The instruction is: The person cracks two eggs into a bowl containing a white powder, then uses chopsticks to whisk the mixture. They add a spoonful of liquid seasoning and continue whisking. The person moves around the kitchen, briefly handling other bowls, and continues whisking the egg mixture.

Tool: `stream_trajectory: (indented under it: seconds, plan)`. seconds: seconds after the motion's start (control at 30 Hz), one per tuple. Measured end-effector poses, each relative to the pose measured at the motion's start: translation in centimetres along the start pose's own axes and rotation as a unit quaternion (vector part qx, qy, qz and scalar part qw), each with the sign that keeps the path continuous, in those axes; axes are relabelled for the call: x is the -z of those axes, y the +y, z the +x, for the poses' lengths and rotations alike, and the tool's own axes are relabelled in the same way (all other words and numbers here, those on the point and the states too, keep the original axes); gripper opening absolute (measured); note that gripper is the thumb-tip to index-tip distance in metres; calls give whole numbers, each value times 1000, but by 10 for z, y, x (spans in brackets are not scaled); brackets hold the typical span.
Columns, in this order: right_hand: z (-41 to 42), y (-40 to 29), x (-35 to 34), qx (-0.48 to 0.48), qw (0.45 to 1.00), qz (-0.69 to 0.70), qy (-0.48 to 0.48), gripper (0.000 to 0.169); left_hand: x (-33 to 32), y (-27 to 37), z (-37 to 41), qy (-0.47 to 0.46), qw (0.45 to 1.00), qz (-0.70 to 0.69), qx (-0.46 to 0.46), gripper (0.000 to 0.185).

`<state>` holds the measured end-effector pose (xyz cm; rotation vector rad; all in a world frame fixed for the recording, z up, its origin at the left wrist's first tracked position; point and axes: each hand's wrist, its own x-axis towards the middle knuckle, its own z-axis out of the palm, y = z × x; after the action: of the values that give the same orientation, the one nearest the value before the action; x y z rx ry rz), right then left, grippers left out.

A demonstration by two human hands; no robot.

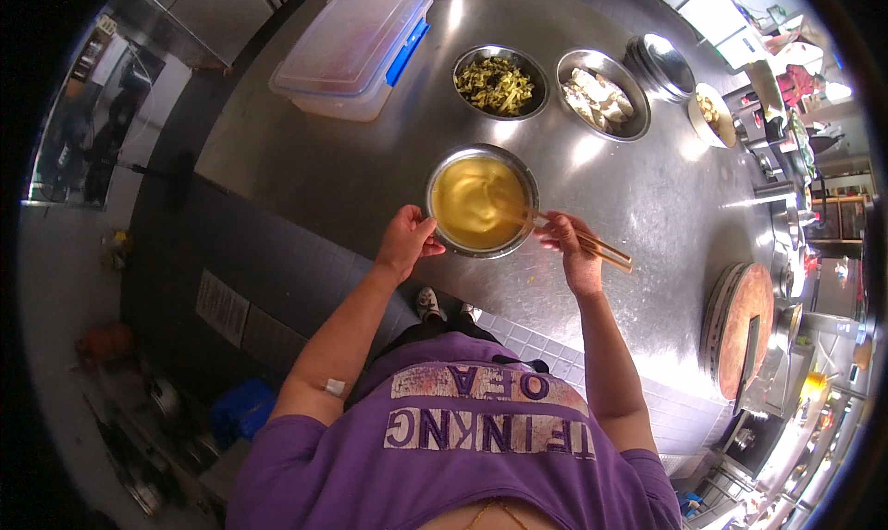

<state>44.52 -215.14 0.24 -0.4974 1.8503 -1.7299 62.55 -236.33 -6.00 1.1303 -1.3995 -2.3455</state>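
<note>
A round metal bowl of yellow liquid, which looks like beaten egg, rests near the front edge of the steel table. My left hand grips the bowl's rim at its lower left, thumb over the edge. In my right hand is a pair of wooden chopsticks. Their tips dip into the liquid, and a swirl shows on its surface. The chopsticks' back ends stick out to the right of my hand.
Beyond the bowl stand a metal bowl of chopped greens, another of white pieces, stacked metal bowls and a cream bowl. A lidded plastic box is at far left. A cleaver lies on a round chopping block at right.
</note>
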Motion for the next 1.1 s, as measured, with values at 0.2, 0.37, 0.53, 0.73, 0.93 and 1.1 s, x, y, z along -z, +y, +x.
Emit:
stream_trajectory:
  seconds: [0.2,0.37,0.53,0.73,0.93,1.1]
  plan:
    - [3,-22,-12,56,996,-23,68,30,0,0,-1,5,1000,-5,-1,19]
    - [13,18,-37,164,968,-188,-1,25,-3,1,4,-14,1000,1,9,19]
    - [-8,-41,-16,131,957,-255,-37,23,5,-5,2,-11,1000,-4,7,18]
    - [3,-30,-21,99,979,-178,-33,24,5,-2,3,-20,1000,-1,-1,18]
    - [12,-23,-27,47,991,-106,-60,23,4,2,4,-21,1000,6,16,21]
    - [12,-24,-7,53,993,-102,-7,26,0,5,2,-5,1000,0,20,17]
